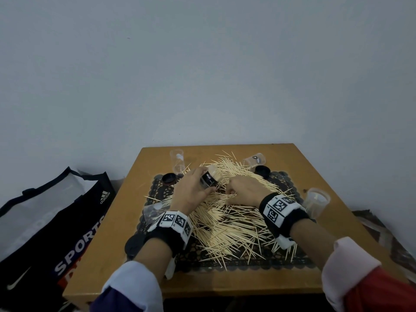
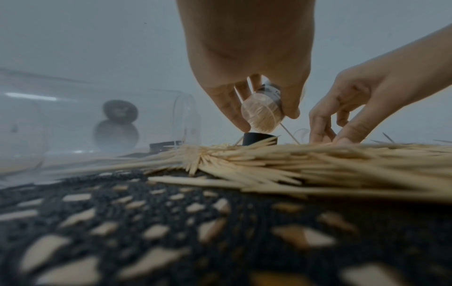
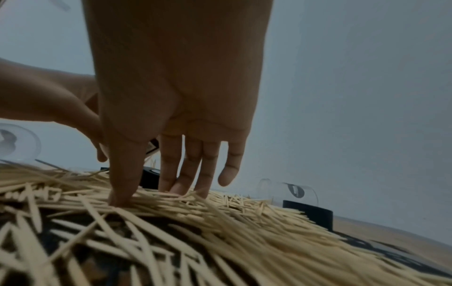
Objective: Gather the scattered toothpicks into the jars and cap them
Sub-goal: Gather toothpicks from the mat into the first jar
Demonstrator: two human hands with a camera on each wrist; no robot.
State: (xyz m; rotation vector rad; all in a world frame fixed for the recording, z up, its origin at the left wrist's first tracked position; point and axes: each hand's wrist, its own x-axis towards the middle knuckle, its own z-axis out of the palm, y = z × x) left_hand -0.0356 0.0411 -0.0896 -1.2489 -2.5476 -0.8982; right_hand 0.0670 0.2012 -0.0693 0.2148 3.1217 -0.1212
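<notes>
A big pile of toothpicks (image 1: 234, 219) covers the black lace mat (image 1: 247, 264) on the wooden table (image 1: 315, 172). My left hand (image 1: 203, 181) grips a clear jar with a black label (image 1: 211, 179), tilted and packed with toothpicks; the left wrist view shows its round bottom (image 2: 261, 114). Just right of it, my right hand (image 1: 229, 193) presses thumb and fingertips (image 3: 186, 185) into the pile (image 3: 220, 222), thumb and fingers a little apart. A black cap (image 2: 259, 138) sits below the held jar.
Empty clear jars: one upright at the back left (image 1: 177, 162), one lying at the back right (image 1: 255, 161), one upright at the right (image 1: 316, 202), one lying at the left (image 1: 153, 210). Black caps (image 1: 168, 179) (image 1: 262, 171) (image 1: 134, 244). A sports bag (image 1: 56, 233) lies left.
</notes>
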